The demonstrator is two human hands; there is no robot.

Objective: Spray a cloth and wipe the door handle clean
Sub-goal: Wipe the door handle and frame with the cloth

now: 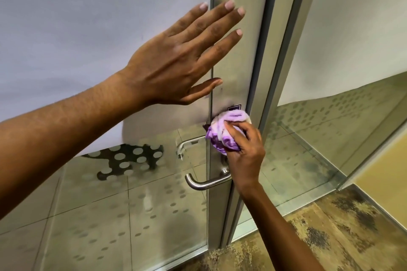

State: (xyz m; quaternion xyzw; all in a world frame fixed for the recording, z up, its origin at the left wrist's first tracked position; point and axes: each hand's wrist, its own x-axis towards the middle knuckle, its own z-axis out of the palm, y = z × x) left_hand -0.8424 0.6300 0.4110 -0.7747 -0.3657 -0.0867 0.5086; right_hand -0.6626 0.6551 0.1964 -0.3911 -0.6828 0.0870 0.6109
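Observation:
My right hand (244, 152) grips a bunched purple and white cloth (224, 132) and presses it against the metal door stile just above the handle. The brushed steel lever handle (204, 182) juts left from the stile, directly below the cloth and apart from it. My left hand (182, 57) lies flat with fingers spread on the door, across the frosted glass (88, 28) and the stile, well above the cloth. A second lever (187, 144) shows through the glass on the far side. No spray bottle is visible.
The door frame (275, 72) and a glass side panel (341, 94) with a dotted frosted band stand to the right. Patterned brown carpet (330, 237) covers the floor at the lower right. A small dark label (234, 108) sits on the stile above the cloth.

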